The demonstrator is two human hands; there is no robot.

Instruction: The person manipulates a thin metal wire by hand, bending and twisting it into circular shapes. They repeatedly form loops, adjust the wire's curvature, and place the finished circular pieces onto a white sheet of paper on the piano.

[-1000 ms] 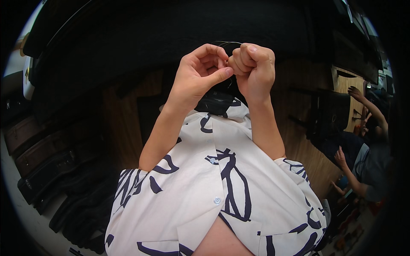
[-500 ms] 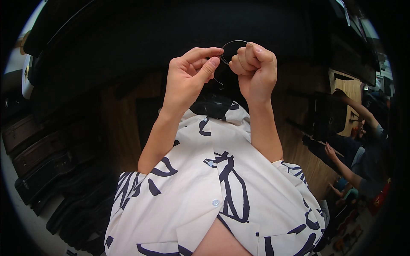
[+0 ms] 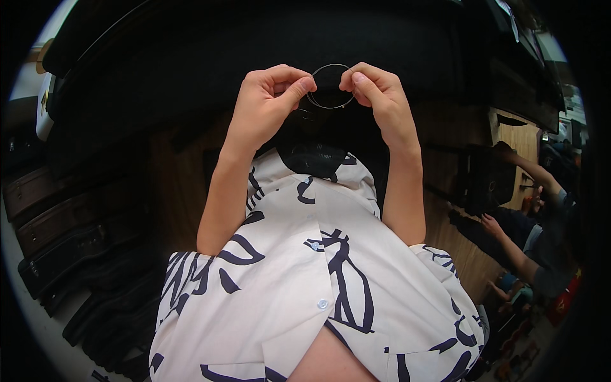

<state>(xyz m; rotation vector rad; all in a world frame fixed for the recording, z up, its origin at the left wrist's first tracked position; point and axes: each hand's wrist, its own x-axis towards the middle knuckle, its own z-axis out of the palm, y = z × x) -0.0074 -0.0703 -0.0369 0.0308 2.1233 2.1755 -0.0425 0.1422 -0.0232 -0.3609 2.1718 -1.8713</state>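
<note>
Pinching one wire coil [image 3: 331, 64] between fingers [image 3: 305, 83]: one left hand [image 3: 262, 105], one right hand [image 3: 388, 100], at opposite sides

Likely workshop or shop, lined-up cases [image 3: 56, 216], people [image 3: 514, 250]

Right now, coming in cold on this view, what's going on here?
The person's left hand and right hand hold a thin, wire-like loop between them, each pinching one side. It shows against a dark background, beyond the white patterned shirt. Off to the right, another person's arm is stretched out.
</note>
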